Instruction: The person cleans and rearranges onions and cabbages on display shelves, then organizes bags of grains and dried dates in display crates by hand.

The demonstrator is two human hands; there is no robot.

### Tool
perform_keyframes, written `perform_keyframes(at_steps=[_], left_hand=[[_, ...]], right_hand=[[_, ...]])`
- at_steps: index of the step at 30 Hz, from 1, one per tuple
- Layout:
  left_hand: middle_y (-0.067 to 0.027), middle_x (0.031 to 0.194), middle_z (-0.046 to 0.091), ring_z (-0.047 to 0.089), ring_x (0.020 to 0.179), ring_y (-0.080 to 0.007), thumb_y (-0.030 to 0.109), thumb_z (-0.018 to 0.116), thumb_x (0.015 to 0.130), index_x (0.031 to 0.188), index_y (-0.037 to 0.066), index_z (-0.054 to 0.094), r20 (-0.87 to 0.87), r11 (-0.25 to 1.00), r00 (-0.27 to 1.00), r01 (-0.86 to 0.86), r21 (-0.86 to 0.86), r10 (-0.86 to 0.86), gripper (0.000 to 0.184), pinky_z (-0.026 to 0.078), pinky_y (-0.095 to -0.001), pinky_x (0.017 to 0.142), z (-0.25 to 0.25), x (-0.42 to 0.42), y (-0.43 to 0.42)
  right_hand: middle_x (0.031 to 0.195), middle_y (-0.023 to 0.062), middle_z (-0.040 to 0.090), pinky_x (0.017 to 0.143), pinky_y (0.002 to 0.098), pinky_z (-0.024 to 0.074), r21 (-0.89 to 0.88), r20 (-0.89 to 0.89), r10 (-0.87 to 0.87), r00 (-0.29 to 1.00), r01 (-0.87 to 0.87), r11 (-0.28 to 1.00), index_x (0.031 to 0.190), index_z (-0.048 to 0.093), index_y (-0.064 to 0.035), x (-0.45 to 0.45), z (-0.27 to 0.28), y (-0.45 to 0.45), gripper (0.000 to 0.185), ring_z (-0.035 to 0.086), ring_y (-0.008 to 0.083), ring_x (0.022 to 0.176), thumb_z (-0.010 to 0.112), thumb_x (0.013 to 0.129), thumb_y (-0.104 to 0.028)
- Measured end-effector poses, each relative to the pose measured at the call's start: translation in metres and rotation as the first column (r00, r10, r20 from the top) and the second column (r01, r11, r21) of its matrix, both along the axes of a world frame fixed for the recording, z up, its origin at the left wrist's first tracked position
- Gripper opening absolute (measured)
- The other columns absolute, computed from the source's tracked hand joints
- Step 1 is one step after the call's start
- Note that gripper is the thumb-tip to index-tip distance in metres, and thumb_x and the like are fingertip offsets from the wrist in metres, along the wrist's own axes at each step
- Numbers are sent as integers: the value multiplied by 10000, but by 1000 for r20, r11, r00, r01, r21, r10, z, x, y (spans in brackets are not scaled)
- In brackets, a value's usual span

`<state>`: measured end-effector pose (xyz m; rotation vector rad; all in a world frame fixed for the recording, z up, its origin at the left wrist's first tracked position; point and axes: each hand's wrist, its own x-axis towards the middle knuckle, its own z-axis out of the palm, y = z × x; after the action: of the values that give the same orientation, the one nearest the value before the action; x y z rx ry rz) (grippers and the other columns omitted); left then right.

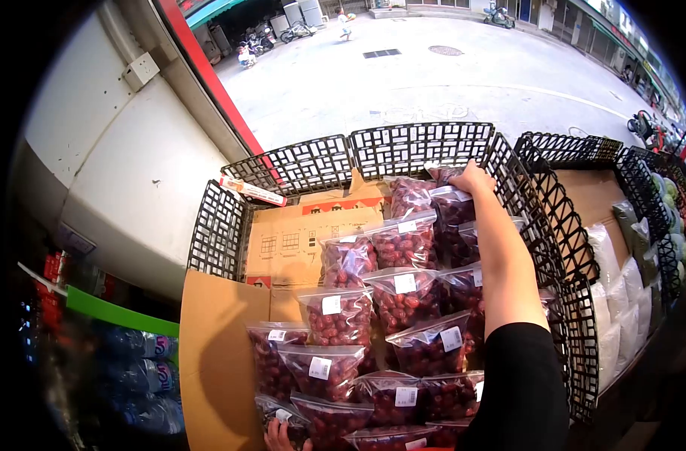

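Clear zip bags of red dates (404, 304), most with white price labels, lie in overlapping rows on cardboard inside a black plastic crate (422, 143). My right hand (474, 179) reaches to the far end of the rows, its fingers closed at the top of a bag of red dates (444, 174); the fingertips are partly hidden. At the bottom edge of the view, my left hand (279, 436) rests against a near bag of red dates (284, 413), fingers apart. My right forearm covers some bags on the right side.
Bare cardboard (298, 244) shows at the crate's left. To the right stands another black crate (576, 143) with white bags (613, 301). Bottled water (151, 376) sits at lower left beside a green shelf edge (121, 312). A white wall rises at left; beyond is a street.
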<state>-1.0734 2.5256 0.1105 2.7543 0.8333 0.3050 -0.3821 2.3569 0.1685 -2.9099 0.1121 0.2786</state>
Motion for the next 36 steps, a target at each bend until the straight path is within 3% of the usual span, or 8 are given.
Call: perform_keyframes(at_steps=[3,6,10,16,22,26,30,36], left_hand=[[-147,1380,370,328,1279,-356,374,654,735,1368,116,342,-18,1000,1000,-13,17,13,751,243,-544,1023,-1,1,0],[-154,1366,382,345,1263,-360,361,659,734,1361,110,346,11,998,1000,8,55,-8,744,252,-532,1023,1,3,1],[-152,1357,392,358,1252,-359,334,669,732,1356,107,347,23,998,1000,2,60,-3,738,262,-519,1025,1,5,-2],[-192,1295,420,393,1193,-388,423,597,792,1247,39,414,69,1000,997,22,-4,-21,623,286,-490,1007,2,5,1],[-147,1234,477,438,1156,-340,449,599,797,1189,65,471,194,997,981,27,-71,-13,564,283,-488,988,37,23,18],[-139,1205,504,459,1140,-327,351,592,826,1158,63,511,324,992,939,123,2,-117,447,305,-465,974,56,71,74],[-117,1228,504,456,1163,-280,309,573,842,1164,53,522,135,941,931,336,50,-340,414,285,-463,998,42,176,141],[-153,1121,599,539,1086,-300,549,598,745,1098,77,616,-478,927,809,210,-310,-343,590,303,-431,978,47,236,156]], right_hand=[[1273,141,534,967,455,373,-2,-164,138,977,-141,990,1373,295,-52,17,-10,-2,1174,534,289,1157,759,480,-658],[1282,200,506,964,409,409,154,-172,137,976,-110,982,1422,177,-34,49,-48,-5,1263,523,309,1159,845,471,-529],[1258,215,521,962,360,416,298,-98,171,980,-135,945,1412,255,-60,48,-52,-18,1156,524,304,1153,855,474,-369],[1145,169,571,873,443,461,106,202,234,951,-259,960,1261,385,-238,-23,7,-10,854,568,336,1060,801,520,-331],[1100,111,545,781,432,488,95,805,259,534,-546,832,1216,431,-191,-52,15,1,692,555,317,1005,764,610,-193],[1113,96,550,801,377,493,100,885,244,397,-673,733,1196,452,-156,-92,63,25,647,572,279,1005,767,632,-161],[1068,161,582,833,346,483,556,651,211,729,-647,522,1250,382,-83,-173,118,93,785,594,240,955,814,609,-223],[1040,179,583,836,354,476,741,458,236,857,-514,432,1206,370,-61,-259,100,185,853,585,257,926,840,515,-230]])
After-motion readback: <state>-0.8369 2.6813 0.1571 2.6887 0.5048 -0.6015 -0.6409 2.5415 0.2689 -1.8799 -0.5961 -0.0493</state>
